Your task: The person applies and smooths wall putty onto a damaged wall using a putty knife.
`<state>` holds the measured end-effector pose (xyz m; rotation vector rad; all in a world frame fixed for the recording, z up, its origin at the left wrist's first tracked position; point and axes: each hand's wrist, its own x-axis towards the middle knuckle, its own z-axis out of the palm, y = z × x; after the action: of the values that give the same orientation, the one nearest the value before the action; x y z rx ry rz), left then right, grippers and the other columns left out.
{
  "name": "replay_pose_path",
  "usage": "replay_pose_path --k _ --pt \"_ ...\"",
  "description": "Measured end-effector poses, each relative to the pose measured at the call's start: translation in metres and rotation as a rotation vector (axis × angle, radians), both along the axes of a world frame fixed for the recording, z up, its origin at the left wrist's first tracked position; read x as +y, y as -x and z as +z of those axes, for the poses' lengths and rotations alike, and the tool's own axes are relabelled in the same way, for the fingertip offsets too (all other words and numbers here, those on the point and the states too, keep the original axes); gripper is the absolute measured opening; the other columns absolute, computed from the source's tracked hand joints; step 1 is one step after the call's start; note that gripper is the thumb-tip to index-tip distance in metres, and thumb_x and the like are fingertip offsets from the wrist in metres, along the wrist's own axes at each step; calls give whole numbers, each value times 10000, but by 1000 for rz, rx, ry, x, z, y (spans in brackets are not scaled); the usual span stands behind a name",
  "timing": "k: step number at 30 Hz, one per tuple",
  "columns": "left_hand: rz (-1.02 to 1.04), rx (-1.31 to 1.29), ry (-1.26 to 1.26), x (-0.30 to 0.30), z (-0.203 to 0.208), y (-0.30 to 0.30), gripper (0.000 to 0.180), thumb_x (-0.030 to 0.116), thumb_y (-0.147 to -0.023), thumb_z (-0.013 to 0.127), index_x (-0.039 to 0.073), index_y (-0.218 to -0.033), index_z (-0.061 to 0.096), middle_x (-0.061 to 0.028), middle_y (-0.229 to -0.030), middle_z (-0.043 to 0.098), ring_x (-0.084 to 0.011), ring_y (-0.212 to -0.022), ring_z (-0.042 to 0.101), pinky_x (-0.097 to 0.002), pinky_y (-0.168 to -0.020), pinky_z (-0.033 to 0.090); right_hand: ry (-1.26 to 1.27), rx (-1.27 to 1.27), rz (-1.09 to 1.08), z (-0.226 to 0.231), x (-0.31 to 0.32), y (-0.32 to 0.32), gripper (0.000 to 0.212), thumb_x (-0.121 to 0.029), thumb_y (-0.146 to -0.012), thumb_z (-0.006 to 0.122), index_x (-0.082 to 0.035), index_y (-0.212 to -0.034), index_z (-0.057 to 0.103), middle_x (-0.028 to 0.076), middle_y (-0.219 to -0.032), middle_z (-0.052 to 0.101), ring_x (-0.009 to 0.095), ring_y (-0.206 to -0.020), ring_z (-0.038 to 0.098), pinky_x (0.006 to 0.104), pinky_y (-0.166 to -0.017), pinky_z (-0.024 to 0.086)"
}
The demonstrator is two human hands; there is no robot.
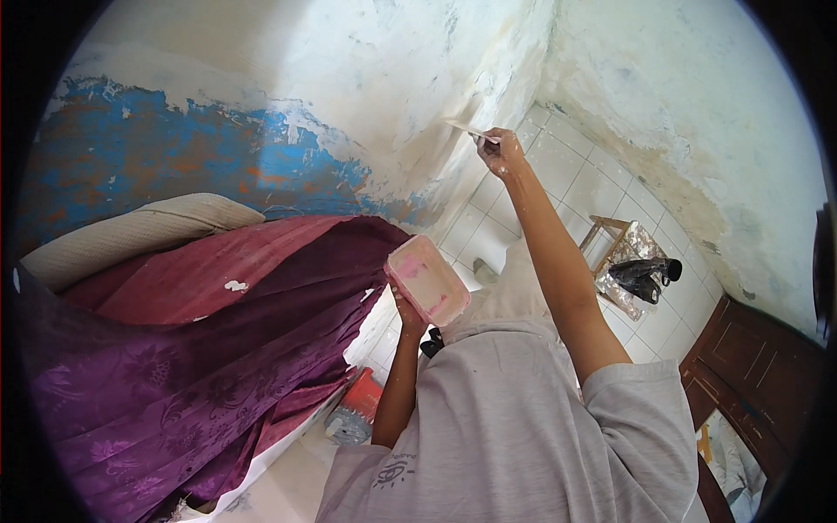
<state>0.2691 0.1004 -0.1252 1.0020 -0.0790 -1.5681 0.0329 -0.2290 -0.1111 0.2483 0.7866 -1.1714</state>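
My right hand (500, 152) is stretched out toward the wall and closed round the handle of a putty knife (468, 130). The pale flat blade points left and lies at or very near the patchy white wall (375, 78); contact cannot be made out. Lower down, in front of my body, my left hand (410, 312) grips a pink rectangular plastic tub (408, 295) from below and the side. The tub is tilted, with off-white paste smeared inside it. White specks cover my right hand.
A purple and red cloth (200, 322) drapes bulky things on the left, beside a rolled mat (139, 231). A paint-spattered stool (623, 266) with a black bag (641, 277) stands right on white floor tiles (558, 161). A red bucket (362, 397) is low left; a dark wooden door (745, 366) lower right.
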Motion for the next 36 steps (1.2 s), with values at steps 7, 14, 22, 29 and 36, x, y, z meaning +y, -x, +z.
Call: replay_pose_path --k 7,14,22,29,36 --pt "-14 36 36 5 3 -2 830 773 -892 384 193 -1484 339 -80 -1454 448 -318 -1325 468 -581 -1052 424 250 148 80 -39 67 -13 220 -18 -900 470 129 -1014 588 183 -917 636 167 -761 608 262 -649 506" --pt "13 -22 20 17 -2 -13 789 736 -913 403 201 -1487 329 -77 -1450 447 -309 -1314 476 -562 -1063 423 1 102 216 -53 137 -82 170 -42 -895 513 69 -972 617 184 -983 647 226 -828 637 327 -784 551" --pt "19 -15 19 12 10 -15 777 734 -920 393 192 -1475 350 -72 -1450 445 -300 -1311 476 -557 -1054 430 -52 78 145 -18 77 -80 130 -16 -882 490 93 -919 549 220 -917 602 322 -878 646 350 -773 588" --pt "-20 77 -2 12 -4 -18 816 757 -898 395 199 -1491 337 -73 -1465 435 -314 -1341 446 -586 -1074 395 70 27 43 37 16 -21 106 15 -870 469 115 -836 470 279 -970 556 326 -880 632 272 -669 592" --pt "-15 112 54 9 -21 -20 791 723 -925 395 181 -1496 317 -88 -1471 418 -307 -1332 450 -539 -1069 415 226 201 -8 41 27 29 163 -81 -932 521 24 -1037 588 112 -951 633 200 -870 625 328 -739 538"
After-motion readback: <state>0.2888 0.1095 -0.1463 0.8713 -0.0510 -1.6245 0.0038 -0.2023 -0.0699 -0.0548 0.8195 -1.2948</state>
